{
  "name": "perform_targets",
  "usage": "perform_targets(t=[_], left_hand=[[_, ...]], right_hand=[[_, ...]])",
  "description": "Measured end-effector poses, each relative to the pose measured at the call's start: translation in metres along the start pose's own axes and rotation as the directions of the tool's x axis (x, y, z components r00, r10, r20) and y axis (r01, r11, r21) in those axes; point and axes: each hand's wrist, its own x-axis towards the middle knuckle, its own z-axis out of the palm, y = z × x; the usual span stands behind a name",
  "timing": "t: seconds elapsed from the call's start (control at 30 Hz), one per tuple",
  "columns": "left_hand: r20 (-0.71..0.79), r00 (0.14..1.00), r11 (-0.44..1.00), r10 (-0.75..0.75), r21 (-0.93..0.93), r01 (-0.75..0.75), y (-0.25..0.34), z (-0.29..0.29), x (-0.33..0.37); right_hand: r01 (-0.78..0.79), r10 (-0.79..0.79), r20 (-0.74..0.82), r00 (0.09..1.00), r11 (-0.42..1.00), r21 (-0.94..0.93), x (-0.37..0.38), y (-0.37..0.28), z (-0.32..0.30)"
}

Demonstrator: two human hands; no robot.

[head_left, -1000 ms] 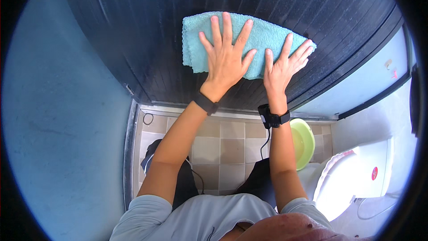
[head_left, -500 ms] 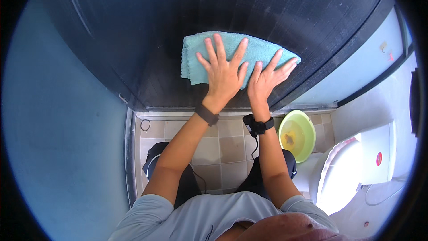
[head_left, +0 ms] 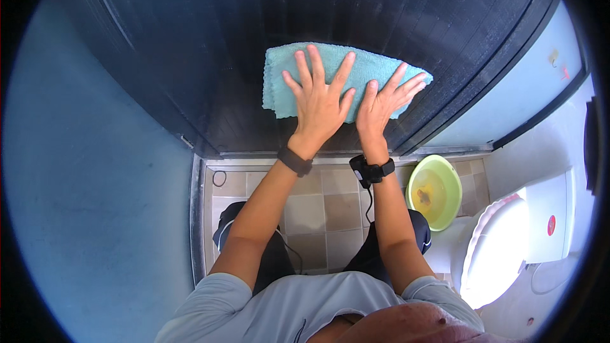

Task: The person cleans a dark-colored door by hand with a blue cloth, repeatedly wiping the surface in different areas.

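Note:
A light teal cloth [head_left: 362, 73] with a scalloped left edge lies flat against a dark, grooved door panel [head_left: 356, 0]. My left hand [head_left: 318, 105] presses on its middle, palm down and fingers spread. Beside it, my right hand [head_left: 379, 109] is on the cloth's right part, fingers spread toward its pointed right end. Both hands are open, and neither grips the cloth. A dark band [head_left: 295, 161] circles my left wrist. On my right wrist a black strap holds a small black device [head_left: 365, 171] with a cable.
A light green basin [head_left: 455, 194] holding water with something yellowish-brown stands on the tiled floor [head_left: 305, 215], right of my knees. Near it is a white toilet [head_left: 495, 241]. A bluish panel [head_left: 95, 184] rises on my left. The door's bottom edge meets a pale sill.
Both hands and the cloth have slid slightly left across the dark panel. The basin, toilet and floor appear farther right in the view. Both hands stay spread on the cloth.

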Motion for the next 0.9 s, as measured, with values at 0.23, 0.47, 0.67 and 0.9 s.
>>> perform_targets(t=[0.23,0.47,0.67,0.9], left_hand=[[-0.011,1.000,0.999,0.029,0.038,-0.028,-0.004,-0.007,0.000],[-0.062,0.998,1.000,-0.017,0.018,0.018,-0.007,-0.015,0.007],[-0.181,0.978,0.994,-0.104,-0.057,0.095,-0.007,-0.014,0.009],[-0.242,0.951,0.980,-0.192,-0.106,0.171,-0.019,-0.001,0.000]], right_hand=[[0.102,-0.104,-0.058,0.993,0.994,-0.029,0.019,-0.003,-0.003],[0.221,-0.223,-0.055,0.973,0.974,-0.051,0.050,-0.015,-0.014],[0.393,-0.393,0.019,0.919,0.915,-0.089,0.078,-0.034,-0.023],[0.573,-0.558,0.133,0.819,0.806,-0.147,0.094,-0.060,-0.017]])
